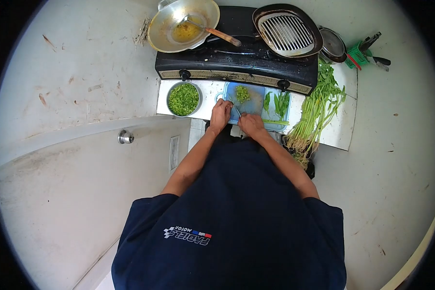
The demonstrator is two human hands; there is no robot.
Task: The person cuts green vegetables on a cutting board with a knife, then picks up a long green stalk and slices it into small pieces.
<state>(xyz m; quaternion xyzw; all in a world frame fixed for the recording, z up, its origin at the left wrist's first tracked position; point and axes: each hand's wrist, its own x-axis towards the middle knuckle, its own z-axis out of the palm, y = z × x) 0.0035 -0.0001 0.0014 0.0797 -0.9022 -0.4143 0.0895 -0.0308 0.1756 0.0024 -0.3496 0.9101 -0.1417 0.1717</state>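
My right hand is closed around the handle of a small knife, whose blade points up and left over a blue cutting board. Fingers pinched together, my left hand is at the board's left edge beside the knife tip; what it holds is too small to make out. A small pile of chopped greens lies on the board above the blade. To its right are loose green leaves and a few cut stems. Left of the board stands a round bowl full of chopped greens.
Behind the board is a black two-burner stove. It carries a wok with a wooden-handled spatula and a grill pan. Rooted leafy greens hang over the counter's front edge. A small pan and green basket are beyond.
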